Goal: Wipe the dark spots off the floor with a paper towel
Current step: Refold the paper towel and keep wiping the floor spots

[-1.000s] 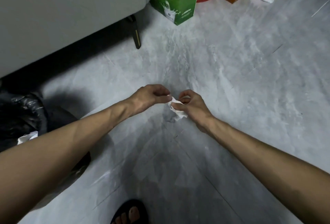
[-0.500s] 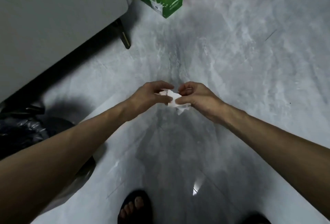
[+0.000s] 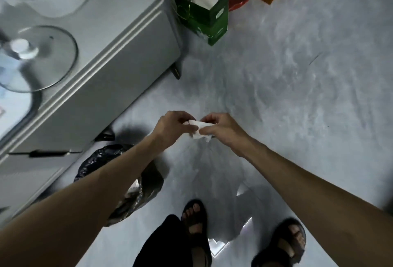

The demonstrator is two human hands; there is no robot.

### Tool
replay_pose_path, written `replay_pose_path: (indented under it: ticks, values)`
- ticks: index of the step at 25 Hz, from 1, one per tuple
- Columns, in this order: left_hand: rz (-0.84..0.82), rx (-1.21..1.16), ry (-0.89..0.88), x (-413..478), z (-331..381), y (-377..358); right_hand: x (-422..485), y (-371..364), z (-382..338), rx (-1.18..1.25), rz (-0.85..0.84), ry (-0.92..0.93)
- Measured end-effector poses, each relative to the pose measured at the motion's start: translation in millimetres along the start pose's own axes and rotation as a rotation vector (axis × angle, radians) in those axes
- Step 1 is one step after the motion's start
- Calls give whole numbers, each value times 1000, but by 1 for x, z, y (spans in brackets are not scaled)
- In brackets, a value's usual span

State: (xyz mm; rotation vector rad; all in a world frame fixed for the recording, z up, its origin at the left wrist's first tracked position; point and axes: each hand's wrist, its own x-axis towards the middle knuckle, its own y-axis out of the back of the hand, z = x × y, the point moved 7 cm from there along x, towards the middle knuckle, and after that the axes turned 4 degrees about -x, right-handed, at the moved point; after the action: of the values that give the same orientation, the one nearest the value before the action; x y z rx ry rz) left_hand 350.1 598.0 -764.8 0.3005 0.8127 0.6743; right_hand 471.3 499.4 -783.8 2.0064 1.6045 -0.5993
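Paper towel, crumpled, sits pinched between both hands above the grey floor; left hand grips one end, right hand the other. Black bin bag lies under the left forearm.

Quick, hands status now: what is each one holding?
Left hand: fingers closed, pinching the left end of the paper towel.
Right hand: fingers closed, pinching the right side of the same paper towel, held above the floor.
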Motion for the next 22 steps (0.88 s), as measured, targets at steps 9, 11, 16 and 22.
replay_pose_path:
  ticks: [9,11,16,22]
  values:
    - [238,-136,271,-105,-114,131,-43,-172,-33,-54,-27,-172]
    - [230,-162,305,-112,-163,163,-24,-242,-25,-33,-39,-228]
    - [69,-67,320,-124,-239,195,-10,-333,0,-255,-95,-302]
    - [-139,142,115,-136,-145,179,-72,-248,-53,-299,41,-324]
